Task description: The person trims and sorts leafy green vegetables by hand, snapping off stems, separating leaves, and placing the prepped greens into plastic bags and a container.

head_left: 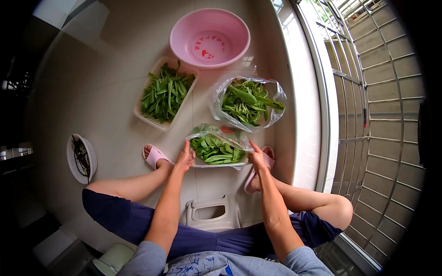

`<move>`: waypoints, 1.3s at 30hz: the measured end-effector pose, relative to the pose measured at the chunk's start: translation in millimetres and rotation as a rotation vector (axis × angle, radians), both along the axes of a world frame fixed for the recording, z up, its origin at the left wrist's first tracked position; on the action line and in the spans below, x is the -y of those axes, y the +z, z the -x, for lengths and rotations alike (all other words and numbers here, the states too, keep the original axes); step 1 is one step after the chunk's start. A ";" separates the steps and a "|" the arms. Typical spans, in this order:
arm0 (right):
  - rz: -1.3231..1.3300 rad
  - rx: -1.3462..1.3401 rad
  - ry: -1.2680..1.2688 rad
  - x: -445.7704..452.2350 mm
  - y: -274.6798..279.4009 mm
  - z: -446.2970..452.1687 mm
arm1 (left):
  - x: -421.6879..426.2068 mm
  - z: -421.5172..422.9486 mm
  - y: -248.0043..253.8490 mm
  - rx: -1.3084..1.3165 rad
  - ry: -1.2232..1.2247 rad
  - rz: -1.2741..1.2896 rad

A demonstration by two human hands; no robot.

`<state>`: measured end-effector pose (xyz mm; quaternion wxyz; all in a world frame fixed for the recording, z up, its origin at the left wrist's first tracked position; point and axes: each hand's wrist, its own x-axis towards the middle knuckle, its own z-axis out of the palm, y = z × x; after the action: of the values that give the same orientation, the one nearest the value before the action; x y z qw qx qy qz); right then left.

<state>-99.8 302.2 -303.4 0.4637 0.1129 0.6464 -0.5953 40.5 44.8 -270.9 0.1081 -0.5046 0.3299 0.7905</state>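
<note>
Grey shirt (202, 263), six o'clock, bears blue print. Toward twelve, left hand (185, 157) and right hand (257, 155), fingers closed, pinch edges of a clear bag (239, 138) of glossy green leaves (216, 151); its red mark (227, 130) and the basin (237, 34) lettering are illegible.

Grey shirt (244, 262), pink slippers (156, 155)

Your T-shirt (207, 264) is grey with a blue print, your shorts (216, 241) navy, your slippers (157, 156) pale pink. You see green on the leafy vegetables (216, 149), a red mark on the clear nearest plastic bag (238, 135), red characters on the pink washbasin (237, 34), and cream on the rectangular basket (148, 121).
</note>
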 end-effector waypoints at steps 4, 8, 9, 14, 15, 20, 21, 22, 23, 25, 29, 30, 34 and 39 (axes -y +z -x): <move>-0.176 -0.393 0.051 27.3 21.4 1.4 | 6.8 17.1 -4.9 0.076 -0.259 0.118; -0.188 -0.016 -0.036 32.9 15.2 26.7 | 13.4 21.5 -22.4 0.236 -0.429 0.415; -0.185 -0.016 -0.037 34.0 8.0 29.8 | 15.2 18.5 -32.5 0.237 -0.429 0.418; -0.279 0.027 0.287 35.2 -2.6 50.3 | 13.5 27.2 -24.1 0.421 -0.520 1.275; -0.280 0.029 0.286 39.6 1.6 50.4 | 12.7 28.7 -26.1 0.293 -0.421 1.495; -0.178 0.196 0.134 59.7 0.6 33.3 | 9.1 40.1 -39.7 0.179 -0.523 1.201; -0.065 0.372 -0.123 63.2 3.6 29.0 | 12.9 36.1 -44.5 0.182 -0.528 1.201; 0.112 0.495 -0.227 56.4 -7.9 28.6 | 19.3 30.2 -51.0 0.171 -0.334 0.937; 0.112 0.498 -0.230 48.9 -18.6 26.4 | 22.0 25.2 -57.8 0.159 -0.144 0.672; 0.032 0.576 -0.235 48.9 -13.1 25.1 | 22.2 22.4 -53.6 0.084 -0.052 0.562; -0.439 0.178 0.123 39.6 -29.7 27.7 | 37.0 1.3 -92.1 0.065 0.146 -0.005; -0.608 0.019 0.134 43.0 -24.4 29.6 | 37.9 4.1 -88.8 0.014 0.180 -0.146; -0.698 -0.372 0.075 55.1 -9.4 28.0 | 30.6 22.6 -48.5 -0.177 0.151 -0.065; -0.606 -0.430 0.112 64.6 -27.8 23.6 | 11.2 39.0 -7.3 -0.061 -0.588 1.097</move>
<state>-123.4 237.6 -331.2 0.2948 0.0821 0.8811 -0.3607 1.6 33.6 -278.2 0.0367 -0.3519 0.8159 0.4573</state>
